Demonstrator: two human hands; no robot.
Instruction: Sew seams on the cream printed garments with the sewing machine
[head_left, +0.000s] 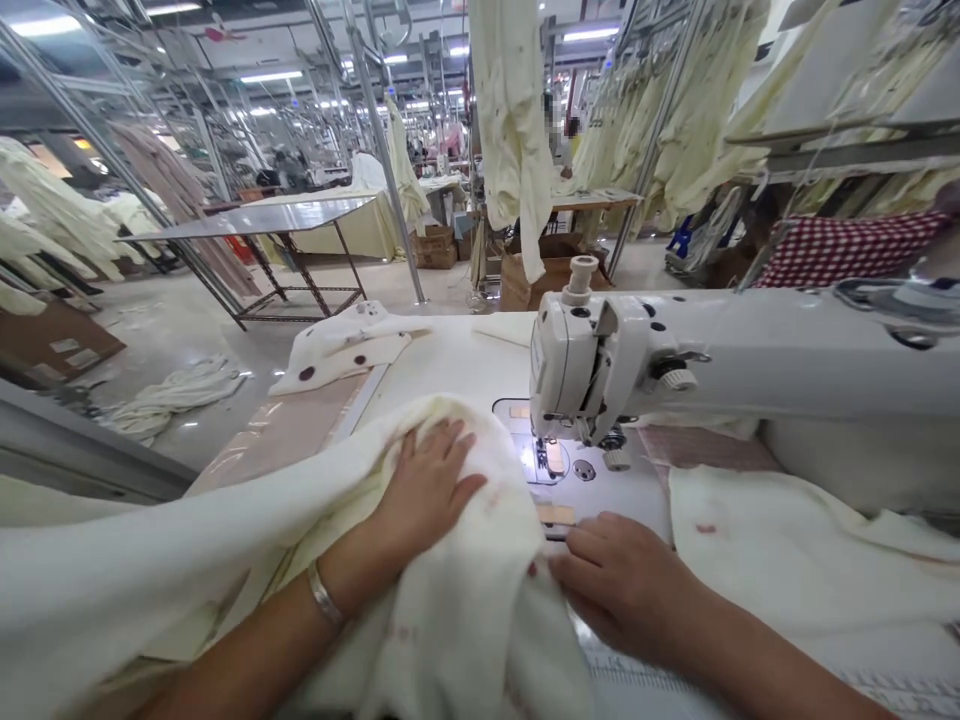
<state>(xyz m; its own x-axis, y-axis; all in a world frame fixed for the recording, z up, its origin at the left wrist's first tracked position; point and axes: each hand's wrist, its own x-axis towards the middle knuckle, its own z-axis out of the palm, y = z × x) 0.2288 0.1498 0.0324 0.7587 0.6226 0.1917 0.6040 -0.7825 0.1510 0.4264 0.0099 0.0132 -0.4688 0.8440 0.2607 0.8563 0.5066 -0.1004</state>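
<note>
My left hand (431,490), with a silver bangle at the wrist, lies flat with its fingers outstretched on a cream garment (465,590). The cloth bunches up under that palm and drapes toward me and off to the left. At the garment's right edge, my right hand (619,580) is closed, its curled fingers pinching the fabric. Just beyond both hands stands a white sewing machine (577,360). Its lit needle area and presser foot (541,455) have no cloth beneath them.
A second cream fabric piece (810,550) lies on the right of the machine table. Spotted cream cloth (345,345) rests at its far left corner. Farther off are a metal-topped table (262,218), hanging garments (514,120) and a cardboard box (56,340).
</note>
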